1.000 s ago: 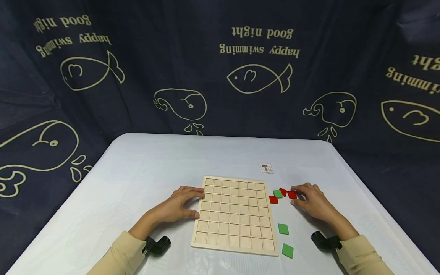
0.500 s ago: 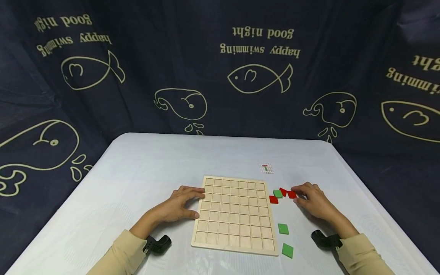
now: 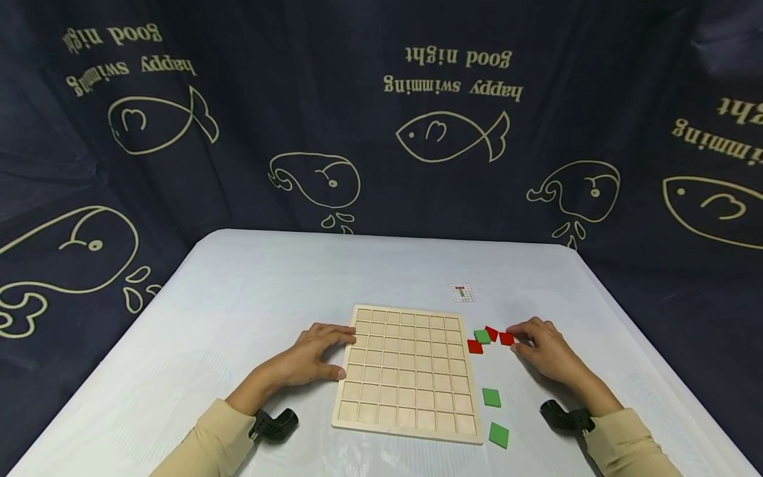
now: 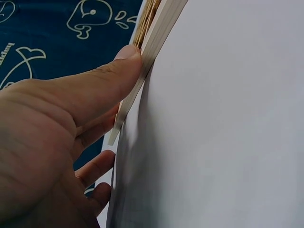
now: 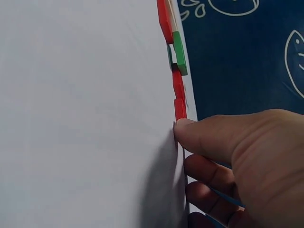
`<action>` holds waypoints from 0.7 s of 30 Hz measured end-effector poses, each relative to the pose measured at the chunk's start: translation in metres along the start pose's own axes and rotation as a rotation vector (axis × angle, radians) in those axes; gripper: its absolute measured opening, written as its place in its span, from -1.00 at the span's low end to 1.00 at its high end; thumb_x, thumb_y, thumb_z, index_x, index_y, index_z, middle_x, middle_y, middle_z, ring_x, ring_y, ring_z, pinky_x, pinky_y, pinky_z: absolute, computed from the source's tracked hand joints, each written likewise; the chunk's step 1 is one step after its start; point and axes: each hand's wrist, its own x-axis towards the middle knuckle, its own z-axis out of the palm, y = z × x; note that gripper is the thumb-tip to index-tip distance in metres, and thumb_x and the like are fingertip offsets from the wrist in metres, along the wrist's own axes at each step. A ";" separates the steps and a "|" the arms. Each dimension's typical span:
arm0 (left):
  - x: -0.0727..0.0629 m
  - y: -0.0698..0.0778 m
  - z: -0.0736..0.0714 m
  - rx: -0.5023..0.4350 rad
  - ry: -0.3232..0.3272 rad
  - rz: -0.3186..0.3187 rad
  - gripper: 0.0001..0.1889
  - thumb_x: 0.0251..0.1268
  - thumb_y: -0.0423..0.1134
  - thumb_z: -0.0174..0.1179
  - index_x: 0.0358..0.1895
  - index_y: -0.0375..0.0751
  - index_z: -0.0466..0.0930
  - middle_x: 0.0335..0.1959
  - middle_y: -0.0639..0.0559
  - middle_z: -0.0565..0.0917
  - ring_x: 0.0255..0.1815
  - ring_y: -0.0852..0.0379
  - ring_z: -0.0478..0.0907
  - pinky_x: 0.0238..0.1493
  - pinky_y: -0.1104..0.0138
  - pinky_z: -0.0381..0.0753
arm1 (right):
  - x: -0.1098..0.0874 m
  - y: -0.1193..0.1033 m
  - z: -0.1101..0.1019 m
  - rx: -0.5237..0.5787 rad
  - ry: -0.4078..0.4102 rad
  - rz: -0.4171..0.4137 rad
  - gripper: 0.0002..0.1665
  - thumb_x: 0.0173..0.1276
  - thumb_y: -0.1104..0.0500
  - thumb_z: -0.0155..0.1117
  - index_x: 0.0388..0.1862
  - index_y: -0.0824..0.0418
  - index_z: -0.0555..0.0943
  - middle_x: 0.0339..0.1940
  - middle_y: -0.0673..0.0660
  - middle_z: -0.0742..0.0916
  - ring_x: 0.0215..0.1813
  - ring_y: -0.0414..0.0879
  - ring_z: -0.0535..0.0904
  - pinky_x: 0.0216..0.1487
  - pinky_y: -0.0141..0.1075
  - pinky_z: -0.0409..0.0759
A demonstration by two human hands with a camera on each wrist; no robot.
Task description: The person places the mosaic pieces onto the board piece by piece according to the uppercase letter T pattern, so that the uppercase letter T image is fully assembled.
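Observation:
A pale wooden grid board (image 3: 411, 371) lies flat on the table. My left hand (image 3: 310, 354) rests at its left side, fingertips and thumb touching the edge; in the left wrist view the thumb (image 4: 111, 78) lies against the board's rim (image 4: 156, 40). Just right of the board, my right hand (image 3: 545, 348) has its index fingertip at the corner of a red square tile (image 3: 506, 338). Its thumb stays a little apart from that tile in the head view. Beside it are another red tile (image 3: 491, 332), a green tile (image 3: 482, 336) and a further red tile (image 3: 475, 346).
Two separate green tiles, one farther (image 3: 491, 397) and one nearer (image 3: 499, 435), lie along the board's right side. A small gridded pattern card (image 3: 461, 292) with a red and green T lies beyond. The white table (image 3: 286, 271) meets a dark printed curtain (image 3: 381, 199).
My right thumb has drawn slightly back from the red tile since a second ago. The left hand, board and tiles look the same; the head view has shifted a little.

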 end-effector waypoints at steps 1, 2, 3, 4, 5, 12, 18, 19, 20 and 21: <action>0.000 0.000 0.000 -0.002 -0.001 -0.004 -0.35 0.03 -0.07 0.37 0.26 -0.09 0.43 0.42 0.07 0.29 0.43 -0.06 0.08 0.31 -0.13 0.04 | 0.000 0.000 0.000 0.000 0.002 0.001 -0.66 0.17 0.25 0.32 -0.04 0.26 0.63 -0.18 0.15 0.63 -0.14 -0.04 0.38 -0.20 -0.25 0.25; 0.000 0.000 0.001 0.003 0.000 -0.002 -0.35 0.03 -0.07 0.37 0.26 -0.09 0.42 0.42 0.07 0.29 0.42 -0.06 0.09 0.30 -0.14 0.04 | 0.000 0.001 0.001 0.001 0.005 0.002 -0.67 0.17 0.26 0.31 -0.04 0.26 0.64 -0.18 0.14 0.63 -0.14 -0.04 0.38 -0.20 -0.25 0.25; 0.000 0.000 0.001 -0.002 -0.001 -0.007 -0.34 0.03 -0.07 0.37 0.26 -0.09 0.42 0.43 0.08 0.29 0.43 -0.06 0.08 0.31 -0.14 0.04 | 0.000 0.001 0.001 0.001 0.008 0.003 -0.67 0.17 0.26 0.31 -0.05 0.25 0.64 -0.18 0.14 0.63 -0.15 -0.04 0.38 -0.20 -0.25 0.25; -0.001 0.000 0.001 0.001 0.001 -0.008 -0.34 0.03 -0.06 0.37 0.26 -0.08 0.42 0.43 0.09 0.29 0.43 -0.06 0.08 0.31 -0.14 0.04 | 0.000 0.001 0.001 0.003 0.012 0.004 -0.68 0.17 0.26 0.31 -0.06 0.25 0.64 -0.18 0.14 0.63 -0.15 -0.04 0.38 -0.20 -0.25 0.25; -0.001 0.000 0.002 0.003 0.003 -0.009 -0.34 0.03 -0.06 0.37 0.26 -0.08 0.42 0.43 0.09 0.29 0.43 -0.06 0.08 0.31 -0.14 0.05 | 0.000 0.001 0.001 0.003 0.014 0.005 -0.68 0.17 0.27 0.31 -0.06 0.25 0.64 -0.19 0.14 0.63 -0.15 -0.04 0.38 -0.20 -0.25 0.25; -0.003 0.001 0.005 0.003 0.017 -0.017 -0.34 0.03 -0.03 0.36 0.26 -0.06 0.41 0.42 0.11 0.29 0.43 -0.06 0.07 0.31 -0.17 0.06 | 0.000 0.001 0.003 -0.008 0.023 0.013 -0.70 0.16 0.27 0.31 -0.09 0.26 0.65 -0.21 0.13 0.63 -0.17 -0.05 0.38 -0.21 -0.25 0.24; -0.005 0.003 0.007 0.001 0.018 -0.015 -0.34 0.05 0.00 0.34 0.27 -0.06 0.40 0.42 0.10 0.28 0.43 -0.07 0.07 0.31 -0.18 0.06 | 0.000 0.000 0.002 -0.032 0.025 0.013 -0.71 0.17 0.26 0.30 -0.10 0.26 0.66 -0.21 0.12 0.63 -0.15 -0.03 0.39 -0.21 -0.24 0.27; -0.005 0.003 0.007 0.001 0.019 -0.015 -0.34 0.05 0.00 0.34 0.27 -0.06 0.40 0.42 0.11 0.28 0.43 -0.06 0.07 0.31 -0.18 0.06 | 0.000 -0.001 0.002 -0.037 0.026 0.011 -0.71 0.17 0.26 0.30 -0.10 0.26 0.66 -0.21 0.13 0.63 -0.14 -0.03 0.40 -0.21 -0.24 0.29; -0.006 0.003 0.007 0.002 0.020 -0.017 -0.34 0.06 0.01 0.34 0.27 -0.06 0.40 0.42 0.11 0.28 0.43 -0.07 0.07 0.30 -0.19 0.06 | 0.000 -0.001 0.001 -0.041 0.028 0.009 -0.71 0.17 0.25 0.30 -0.10 0.27 0.66 -0.21 0.13 0.63 -0.14 -0.03 0.40 -0.21 -0.24 0.30; -0.006 0.003 0.008 0.002 0.020 -0.017 -0.34 0.06 0.01 0.33 0.27 -0.06 0.40 0.42 0.11 0.28 0.43 -0.07 0.07 0.30 -0.19 0.06 | -0.001 -0.002 0.001 -0.046 0.030 0.005 -0.71 0.17 0.25 0.30 -0.10 0.27 0.66 -0.21 0.13 0.64 -0.13 -0.03 0.40 -0.21 -0.24 0.31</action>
